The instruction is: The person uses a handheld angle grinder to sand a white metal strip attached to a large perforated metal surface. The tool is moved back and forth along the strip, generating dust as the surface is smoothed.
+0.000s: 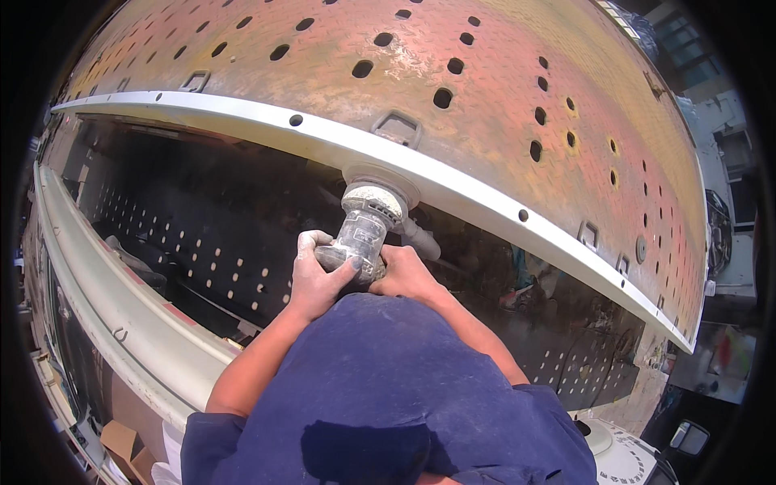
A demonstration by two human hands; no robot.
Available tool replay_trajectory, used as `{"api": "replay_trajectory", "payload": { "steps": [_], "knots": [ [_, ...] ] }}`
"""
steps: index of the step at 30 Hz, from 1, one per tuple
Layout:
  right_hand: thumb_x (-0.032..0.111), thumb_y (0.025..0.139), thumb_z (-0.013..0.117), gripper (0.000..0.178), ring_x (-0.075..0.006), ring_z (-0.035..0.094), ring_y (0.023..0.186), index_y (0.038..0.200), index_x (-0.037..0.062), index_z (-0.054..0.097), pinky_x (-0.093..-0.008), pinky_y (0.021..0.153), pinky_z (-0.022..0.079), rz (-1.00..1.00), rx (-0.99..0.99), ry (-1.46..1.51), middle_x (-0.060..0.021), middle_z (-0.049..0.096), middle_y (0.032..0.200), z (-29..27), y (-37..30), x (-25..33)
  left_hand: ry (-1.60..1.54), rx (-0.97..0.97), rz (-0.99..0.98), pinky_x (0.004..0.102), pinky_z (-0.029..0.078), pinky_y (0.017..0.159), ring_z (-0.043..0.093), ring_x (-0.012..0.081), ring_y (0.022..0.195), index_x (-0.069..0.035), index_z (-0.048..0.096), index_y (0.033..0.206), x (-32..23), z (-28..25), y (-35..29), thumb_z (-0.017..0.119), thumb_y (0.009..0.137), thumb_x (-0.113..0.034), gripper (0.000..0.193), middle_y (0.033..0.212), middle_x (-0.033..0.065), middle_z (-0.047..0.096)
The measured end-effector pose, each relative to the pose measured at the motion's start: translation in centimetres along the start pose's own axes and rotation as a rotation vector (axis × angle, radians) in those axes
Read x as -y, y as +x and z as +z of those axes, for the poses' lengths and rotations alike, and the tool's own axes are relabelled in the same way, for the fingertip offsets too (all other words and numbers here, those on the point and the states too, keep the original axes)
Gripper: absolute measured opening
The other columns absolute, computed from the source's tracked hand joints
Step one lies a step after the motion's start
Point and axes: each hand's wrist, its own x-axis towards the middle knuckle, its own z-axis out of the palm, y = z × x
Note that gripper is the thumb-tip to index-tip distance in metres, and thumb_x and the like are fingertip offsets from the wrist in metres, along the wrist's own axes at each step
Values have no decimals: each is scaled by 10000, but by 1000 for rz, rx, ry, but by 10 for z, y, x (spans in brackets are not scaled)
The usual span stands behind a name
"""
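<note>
Both my hands grip a dusty power sander [362,229] with a grey body and a round pad. Its pad rests at the lower face of the long white side rail [477,182] in front of me. My left hand [314,273] is closed around the left side of the body, thumb on top. On the other side, my right hand [402,273] wraps around the rear right of it, its fingertips partly hidden. A pale dust-coated tube [422,240] sticks out to the right of the sander's head.
Beyond the rail stretches a red and yellow-brown metal flatbed deck [501,89] with oval holes and metal loops. A dark perforated panel [202,234] lies below the rail. Pale rails [153,323] run at left; a cardboard box [128,449] sits at lower left.
</note>
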Motion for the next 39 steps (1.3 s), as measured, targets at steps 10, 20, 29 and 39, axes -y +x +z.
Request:
{"api": "replay_trajectory", "payload": {
  "steps": [10,20,29,39],
  "knots": [
    [145,738,870,425,-420,825,981,1077,-94,777,-477,902,626,111,-10,-51,-301,819,1012,-32,-44,-20,34,83,84,399,621,919,732,196,1014,5,521,1332,-2,45,-15,987,861,-361,756,1116,171,746],
    [151,731,880,432,-401,828,956,1068,-97,773,-464,891,626,115,-7,-44,-291,820,993,-68,-87,-60,35,86,79,392,625,913,746,190,1019,5,500,1343,-16,111,-41,973,895,-323,729,1115,172,756],
    [144,745,893,433,-365,838,961,1104,-72,785,-448,900,630,42,-18,-49,-268,830,996,-89,-116,-89,0,49,83,401,625,936,750,208,1045,-3,477,1356,-23,154,-62,981,885,-327,763,1148,186,746],
    [126,762,882,436,-388,843,1031,1138,-75,788,-449,935,632,11,-15,17,-274,837,1036,-86,-115,-79,75,-8,22,416,632,929,759,229,1035,4,485,1348,-32,152,-66,988,860,-370,794,1130,201,748]
  ]
}}
